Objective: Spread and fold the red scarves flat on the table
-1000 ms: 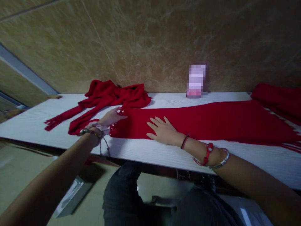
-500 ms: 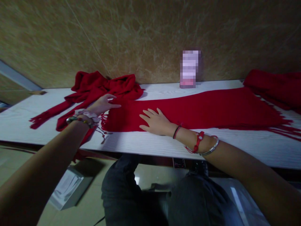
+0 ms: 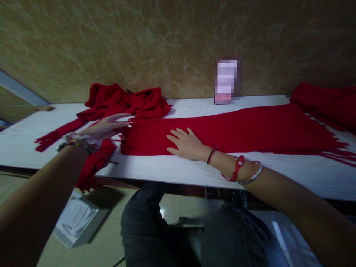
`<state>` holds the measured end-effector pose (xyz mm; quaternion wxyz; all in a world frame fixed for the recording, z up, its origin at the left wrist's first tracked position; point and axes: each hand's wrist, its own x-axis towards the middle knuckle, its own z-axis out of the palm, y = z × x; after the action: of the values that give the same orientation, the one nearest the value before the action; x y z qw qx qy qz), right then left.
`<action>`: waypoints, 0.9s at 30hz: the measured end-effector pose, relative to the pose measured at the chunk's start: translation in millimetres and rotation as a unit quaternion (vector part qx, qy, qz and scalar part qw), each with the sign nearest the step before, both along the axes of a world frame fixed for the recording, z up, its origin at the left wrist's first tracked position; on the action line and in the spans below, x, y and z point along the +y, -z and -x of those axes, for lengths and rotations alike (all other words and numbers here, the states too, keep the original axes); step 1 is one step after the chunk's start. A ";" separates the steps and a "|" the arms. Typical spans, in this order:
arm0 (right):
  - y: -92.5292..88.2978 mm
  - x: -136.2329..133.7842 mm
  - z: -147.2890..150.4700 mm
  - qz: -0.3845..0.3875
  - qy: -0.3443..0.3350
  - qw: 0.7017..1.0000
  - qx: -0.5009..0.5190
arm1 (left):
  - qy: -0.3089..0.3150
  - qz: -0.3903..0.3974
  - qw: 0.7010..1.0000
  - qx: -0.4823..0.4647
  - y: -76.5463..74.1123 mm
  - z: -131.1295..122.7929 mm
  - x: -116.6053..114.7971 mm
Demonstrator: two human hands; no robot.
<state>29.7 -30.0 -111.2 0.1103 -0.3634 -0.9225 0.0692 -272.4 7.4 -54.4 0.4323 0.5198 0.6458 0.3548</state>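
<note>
A red fringed scarf (image 3: 244, 129) lies stretched flat along the white table, its fringed ends at left and right. My right hand (image 3: 185, 144) rests palm down on it, fingers spread, left of the scarf's middle. At the scarf's left end is my left hand (image 3: 107, 126), fingers stretched out and apart, with the fingertips by the fringe; whether they touch it I cannot tell. Behind and beneath that hand is a crumpled red scarf (image 3: 111, 97), one fringed end hanging over the table's front edge.
Another bunched red cloth (image 3: 322, 102) sits at the table's right. A blurred-out upright rectangular object (image 3: 226, 81) leans against the marbled wall (image 3: 178, 44). The white table (image 3: 155, 168) ends just before my knees. On the floor at left stands a box (image 3: 79, 222) with papers.
My left hand has moved left, off the flat scarf's left end to beside its fringe. My right hand stays spread in the same place on the scarf.
</note>
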 end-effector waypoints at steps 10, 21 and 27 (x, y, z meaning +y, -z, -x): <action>1.7 -0.3 -0.4 -0.013 0.003 1.000 0.006 | -0.147 -0.073 0.914 0.370 3.5 20.3 -1.2; 3.9 -0.4 -0.6 -0.017 0.001 1.000 0.001 | 0.103 -0.097 0.913 0.381 26.8 14.8 11.6; 3.4 0.1 -0.1 -0.012 0.001 1.000 -0.001 | 0.147 -0.079 0.864 0.476 25.1 11.9 17.6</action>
<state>29.8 -29.8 -114.6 0.1133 -0.3629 -0.9231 0.0580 -284.3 25.0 -79.6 0.0768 0.7469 0.6588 0.0469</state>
